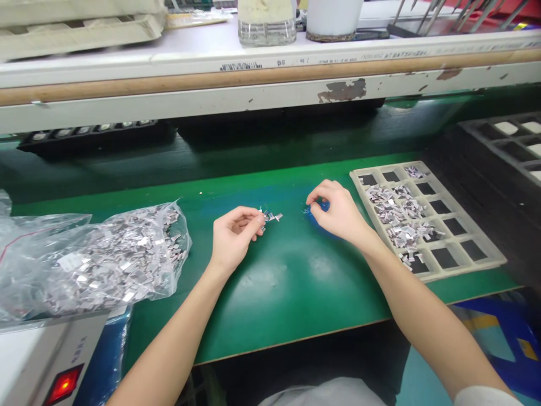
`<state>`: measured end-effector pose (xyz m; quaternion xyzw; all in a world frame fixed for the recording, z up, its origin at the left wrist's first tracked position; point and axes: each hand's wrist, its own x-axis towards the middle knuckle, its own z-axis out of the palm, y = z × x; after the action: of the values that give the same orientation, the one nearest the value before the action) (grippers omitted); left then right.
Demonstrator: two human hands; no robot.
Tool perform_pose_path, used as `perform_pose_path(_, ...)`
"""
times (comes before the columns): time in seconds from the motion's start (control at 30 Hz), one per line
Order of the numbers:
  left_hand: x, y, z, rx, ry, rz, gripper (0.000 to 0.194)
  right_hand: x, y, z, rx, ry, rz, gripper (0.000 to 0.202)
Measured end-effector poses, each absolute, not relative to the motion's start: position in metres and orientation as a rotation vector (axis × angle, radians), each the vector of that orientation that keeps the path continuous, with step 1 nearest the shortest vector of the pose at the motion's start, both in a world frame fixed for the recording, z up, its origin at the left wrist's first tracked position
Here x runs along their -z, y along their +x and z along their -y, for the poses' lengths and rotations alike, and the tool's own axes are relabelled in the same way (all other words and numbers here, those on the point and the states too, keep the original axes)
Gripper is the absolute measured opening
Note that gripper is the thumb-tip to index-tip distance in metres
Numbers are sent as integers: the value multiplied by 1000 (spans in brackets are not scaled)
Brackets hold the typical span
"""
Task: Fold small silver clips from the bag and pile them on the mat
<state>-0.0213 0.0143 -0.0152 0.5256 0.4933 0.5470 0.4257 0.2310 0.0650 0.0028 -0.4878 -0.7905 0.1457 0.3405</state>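
Note:
Over the green mat (279, 293), my left hand (234, 234) is closed, fingers and thumb pinching several small silvery metal pieces (273, 216) that stick out past the fingertips. To its right, my right hand (336, 208) has thumb and forefinger curled together just above the mat. Whatever its fingertips hold is too small to make out. Something blue (322, 216), perhaps thin film, shows between and under those fingers. A pale tray with compartments (460, 262) lies right of this hand, and several of its cells hold heaps of similar metal pieces (395, 208).
A clear plastic bag (180, 270) full of small metal pieces lies at the left. Before it stands a white device with a lit red switch (64, 385). A shelf edge (203, 101) crosses the back, carrying a glass container (267, 28). A black tray (477, 146) stands far right.

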Motion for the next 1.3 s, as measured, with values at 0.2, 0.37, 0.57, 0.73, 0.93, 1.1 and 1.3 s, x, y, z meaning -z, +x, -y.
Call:
perform_pose_path(0.2, 14, -29, -16, -1367, 1210, -1122, 14, 1, 228, -67, -363, -1298, 2052, 32)
perform_pose_path(0.37, 8, -28, -10, -1122, 1788, -1106, 9, 5, 219, -61, -291, -1168, 2079, 18)
perform_pose_path(0.57, 1, -19, 2, -669, 2315, -964, 15, 17, 192, -40, -144, -1054, 2456, 33)
perform_pose_path(0.73, 2, -19, 4, -655, 2358, -967, 13, 26, 184, -39, -151, -1110, 2466, 20)
perform_pose_path(0.93, 14, -22, -2, -980, 2212, -1228, 15, 26, 185, -39, -275, -1130, 2390, 11)
perform_pose_path(1.1, 22, -23, -6, -1013, 2264, -1380, 15, 22, 185, -36, -268, -1114, 2434, 14)
perform_pose_path(1.3, 26, -22, -6, -874, 2437, -1435, 13, 19, 183, -31, -286, -1166, 2451, 15)
